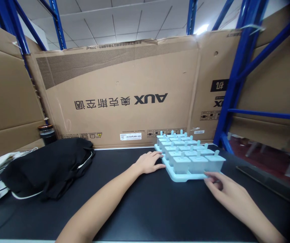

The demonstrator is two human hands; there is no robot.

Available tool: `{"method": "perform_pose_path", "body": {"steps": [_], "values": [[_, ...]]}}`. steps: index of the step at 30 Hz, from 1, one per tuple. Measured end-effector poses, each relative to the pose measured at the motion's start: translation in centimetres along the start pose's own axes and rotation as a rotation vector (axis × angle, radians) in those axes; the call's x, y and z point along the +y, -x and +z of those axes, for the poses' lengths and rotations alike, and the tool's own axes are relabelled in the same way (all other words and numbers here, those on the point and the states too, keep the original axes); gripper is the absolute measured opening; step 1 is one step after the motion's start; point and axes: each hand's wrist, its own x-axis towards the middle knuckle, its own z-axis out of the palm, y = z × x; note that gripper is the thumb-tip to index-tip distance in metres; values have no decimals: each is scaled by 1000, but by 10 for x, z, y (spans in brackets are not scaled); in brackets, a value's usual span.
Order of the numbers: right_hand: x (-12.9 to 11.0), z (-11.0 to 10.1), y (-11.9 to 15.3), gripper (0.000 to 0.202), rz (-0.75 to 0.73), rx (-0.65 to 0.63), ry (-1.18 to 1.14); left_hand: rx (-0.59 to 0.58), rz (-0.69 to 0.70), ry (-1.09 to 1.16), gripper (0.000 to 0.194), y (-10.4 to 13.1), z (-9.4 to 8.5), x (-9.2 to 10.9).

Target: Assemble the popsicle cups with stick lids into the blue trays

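Note:
A light blue tray (182, 177) lies on the black table, right of centre, holding several rows of pale blue popsicle moulds (181, 165) with upright stick handles. At the tray's left edge is my left hand (150, 162), palm down with its fingers apart and the fingertips touching the rim. My right hand (219, 185) is at the front right corner of the tray, its thumb and index finger bent round the rim; the other fingers are curled beneath and partly hidden.
On the left of the black table (124, 209) lies a black cloth bundle (46, 165), with white cables and a dark jar (47, 135) near it. A dark flat object (263, 182) lies at right. Cardboard (114, 81) and blue posts (238, 67) stand behind.

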Motion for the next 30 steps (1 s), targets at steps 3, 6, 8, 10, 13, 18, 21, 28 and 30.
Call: {"method": "perform_pose_path", "body": {"steps": [3, 6, 8, 10, 13, 18, 21, 28, 30], "values": [[-1, 0, 0, 45, 9, -9, -16, 41, -7, 41, 60, 0, -1, 2], [-3, -1, 1, 44, 12, -18, -24, 63, 43, 86, 51, 1, -2, 2], [-5, -2, 2, 43, 7, -21, -23, 40, 58, 102, 44, 2, -2, 3], [-6, -3, 2, 42, 7, -7, -16, 23, 50, 109, 43, 2, -1, 2], [-1, -4, 0, 44, 45, 80, -19, 28, 50, 110, 45, 2, 0, 2], [10, -1, -5, 44, 48, 132, -40, 10, 60, 73, 43, 1, 3, 1], [6, -2, -5, 46, 70, 124, -63, 7, 62, 56, 44, 2, 2, 2], [9, 2, -4, 53, 61, 88, -39, -28, 69, 33, 44, 3, 0, 3], [14, 6, -4, 53, 9, 78, 20, -43, 75, 32, 45, 3, 1, 2]]}}
